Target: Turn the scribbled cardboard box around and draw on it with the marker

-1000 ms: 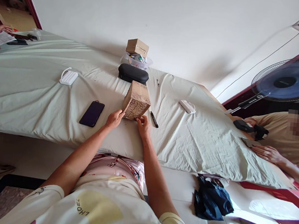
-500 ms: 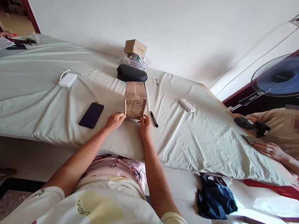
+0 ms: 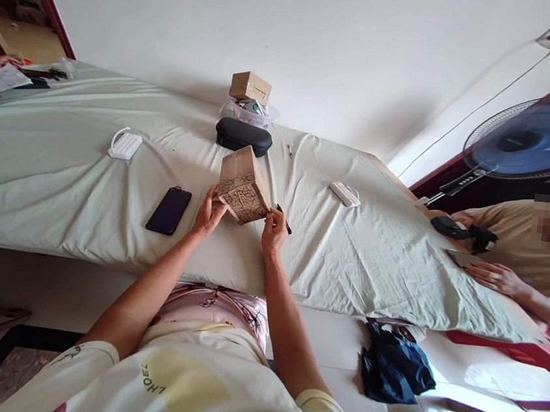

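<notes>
A brown cardboard box [image 3: 244,183] with black line drawings on its faces is held tilted and turned above the cloth-covered table [image 3: 120,222]. My left hand [image 3: 209,215] grips its lower left corner, thumb toward the near face. At the lower right corner, my right hand [image 3: 274,230] pinches the edge. A black marker [image 3: 289,228] lies just right of my right hand, partly hidden by it. Left of my left hand rests a dark smartphone [image 3: 169,210]. Behind the box sits a black zip case [image 3: 243,137].
A white power bank [image 3: 126,146] lies at left, another white device [image 3: 343,195] at right. At the wall, a small carton [image 3: 251,87] tops a clear plastic tub [image 3: 264,118]. A co-worker's hand [image 3: 496,276] rests at right near a fan [image 3: 522,141]; another person's hands hold paper [image 3: 4,78] at far left.
The box has turned and tilted between my hands, its near face swinging toward the right. My left hand has moved up along its side, and my right hand has shifted slightly right.
</notes>
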A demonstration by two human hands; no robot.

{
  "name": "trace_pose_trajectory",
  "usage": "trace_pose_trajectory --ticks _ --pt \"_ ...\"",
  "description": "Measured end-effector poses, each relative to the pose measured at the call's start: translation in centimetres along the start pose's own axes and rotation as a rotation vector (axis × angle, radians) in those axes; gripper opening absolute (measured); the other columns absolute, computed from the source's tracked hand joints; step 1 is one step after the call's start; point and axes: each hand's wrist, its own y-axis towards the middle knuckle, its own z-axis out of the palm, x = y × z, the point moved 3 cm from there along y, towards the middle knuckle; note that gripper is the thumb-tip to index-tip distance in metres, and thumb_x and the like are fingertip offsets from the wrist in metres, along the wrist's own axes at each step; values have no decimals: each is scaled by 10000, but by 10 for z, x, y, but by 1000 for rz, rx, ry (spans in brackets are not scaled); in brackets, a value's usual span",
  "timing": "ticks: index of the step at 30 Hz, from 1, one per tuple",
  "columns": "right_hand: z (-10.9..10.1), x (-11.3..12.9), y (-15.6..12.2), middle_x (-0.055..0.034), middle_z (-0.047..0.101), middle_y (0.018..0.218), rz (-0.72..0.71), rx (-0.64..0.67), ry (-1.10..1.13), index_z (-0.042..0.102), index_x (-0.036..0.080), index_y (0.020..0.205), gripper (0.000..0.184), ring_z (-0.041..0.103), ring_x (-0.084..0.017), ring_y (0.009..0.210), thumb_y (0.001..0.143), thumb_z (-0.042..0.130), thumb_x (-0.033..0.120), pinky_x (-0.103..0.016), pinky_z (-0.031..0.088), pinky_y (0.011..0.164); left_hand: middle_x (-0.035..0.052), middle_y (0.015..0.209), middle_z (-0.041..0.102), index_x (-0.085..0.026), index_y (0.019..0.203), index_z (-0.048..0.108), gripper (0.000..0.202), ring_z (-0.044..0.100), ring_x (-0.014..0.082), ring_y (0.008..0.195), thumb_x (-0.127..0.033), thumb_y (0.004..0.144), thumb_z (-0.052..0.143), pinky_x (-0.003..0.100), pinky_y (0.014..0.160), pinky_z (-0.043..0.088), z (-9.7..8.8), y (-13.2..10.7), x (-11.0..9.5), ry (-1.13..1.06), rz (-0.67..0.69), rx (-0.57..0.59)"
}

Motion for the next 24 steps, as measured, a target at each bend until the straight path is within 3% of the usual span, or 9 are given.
trace_pose_trajectory --ticks 3,6,14,19,24 --pt "0 3 -1 -70 747 937 -53 -1 4 670 198 1100 379 697 -203 828 966 480 497 -335 553 769 178 1513 546 -228 1539 395 611 576 291 1375 -464 1003 569 415 1064 562 -3 0 -1 116 46 -55" --pt "1 6 -2 -86 745 1009 -94 10 8 677 209 1074 382 698 -206 869 975 466 512 -331 556 761 184 1444 575 -205 1438 508 504 552 304 1383 -380 974 598 444 1120 523 -6 1 0 280 71 -126" --pt "3 3 -2 -75 698 1007 -123 24 14 665 221 1100 409 655 -171 793 994 446 550 -323 571 743 150 1260 704 -200 1276 616 347 662 304 1190 -318 949 614 463 1065 534 -9 1 6 430 74 -140" --pt "3 -5 2 -41 669 978 -44 -27 81 593 218 1263 417 627 -142 746 966 518 501 -309 580 748 126 1079 762 -212 1071 675 162 710 316 1060 -283 926 660 475 1008 529 -3 1 13 478 -16 -44" --pt "6 -8 4 -45 698 934 -2 60 10 648 205 1105 325 645 -165 765 907 582 454 -324 561 764 118 990 758 -212 959 648 56 721 310 992 -245 914 659 442 953 516 -2 1 18 556 -160 14"
